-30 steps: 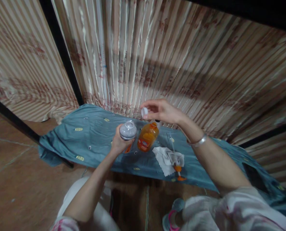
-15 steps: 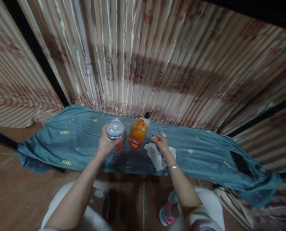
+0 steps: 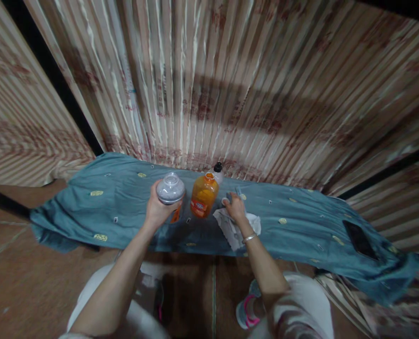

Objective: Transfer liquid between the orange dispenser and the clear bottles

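Note:
My left hand (image 3: 157, 209) is wrapped round a clear, open-topped plastic bottle (image 3: 170, 189) with an orange label low on its side. Just right of it stands an open orange bottle (image 3: 204, 197) with a red label, untouched. My right hand (image 3: 235, 207) is over a crumpled white cloth (image 3: 228, 229), its fingers bent and close together; a small dark and whitish thing shows at the fingertips, too small to name. Past those fingers lies a narrow blue-grey strip (image 3: 238, 190). Partly hidden behind the orange bottle is a pale bottle with a black top (image 3: 218, 167).
Blue-green patterned fabric (image 3: 124, 202) covers the narrow table. A black phone (image 3: 359, 240) lies near its right end. Striped curtain (image 3: 202, 94) hangs directly behind, with dark frame poles (image 3: 57, 80) at the sides. My knees are close to the front edge.
My right hand has shifted slightly away from me, the small thing at its fingertips moving with it. My left hand still grips the clear bottle. The whole view has shifted slightly.

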Demonstrator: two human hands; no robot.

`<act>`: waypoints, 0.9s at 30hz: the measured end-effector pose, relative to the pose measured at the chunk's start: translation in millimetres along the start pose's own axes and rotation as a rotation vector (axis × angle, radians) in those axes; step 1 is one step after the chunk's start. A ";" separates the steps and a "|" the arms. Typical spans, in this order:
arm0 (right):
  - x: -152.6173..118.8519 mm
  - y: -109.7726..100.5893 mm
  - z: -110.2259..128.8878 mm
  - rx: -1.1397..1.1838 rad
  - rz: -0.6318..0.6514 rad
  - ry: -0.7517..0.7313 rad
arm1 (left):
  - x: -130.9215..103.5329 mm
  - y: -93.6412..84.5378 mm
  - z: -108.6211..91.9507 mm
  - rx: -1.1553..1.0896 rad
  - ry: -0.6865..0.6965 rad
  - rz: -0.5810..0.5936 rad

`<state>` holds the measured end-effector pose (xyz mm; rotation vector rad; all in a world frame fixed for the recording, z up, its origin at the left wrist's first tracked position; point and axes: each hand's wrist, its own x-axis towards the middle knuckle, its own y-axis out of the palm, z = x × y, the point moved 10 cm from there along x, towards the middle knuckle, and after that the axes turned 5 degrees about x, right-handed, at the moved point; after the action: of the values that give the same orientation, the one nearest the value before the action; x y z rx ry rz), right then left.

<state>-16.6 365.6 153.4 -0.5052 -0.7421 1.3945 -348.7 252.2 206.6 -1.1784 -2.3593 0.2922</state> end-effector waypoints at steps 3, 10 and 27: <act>-27.3 -14.2 13.9 0.034 -0.040 -0.068 | 0.2 0.5 -0.6 -0.029 0.010 -0.010; -122.4 -36.2 46.2 0.346 -0.107 -0.169 | -7.7 -1.7 -9.5 -0.067 0.026 0.008; -198.9 -2.5 91.6 0.685 0.101 -0.231 | -130.6 22.1 -105.5 -0.384 0.055 0.443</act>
<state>-83.9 159.4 184.3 0.1597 -0.3778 1.7087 -212.8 159.2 246.2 -1.8655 -2.1415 -0.0580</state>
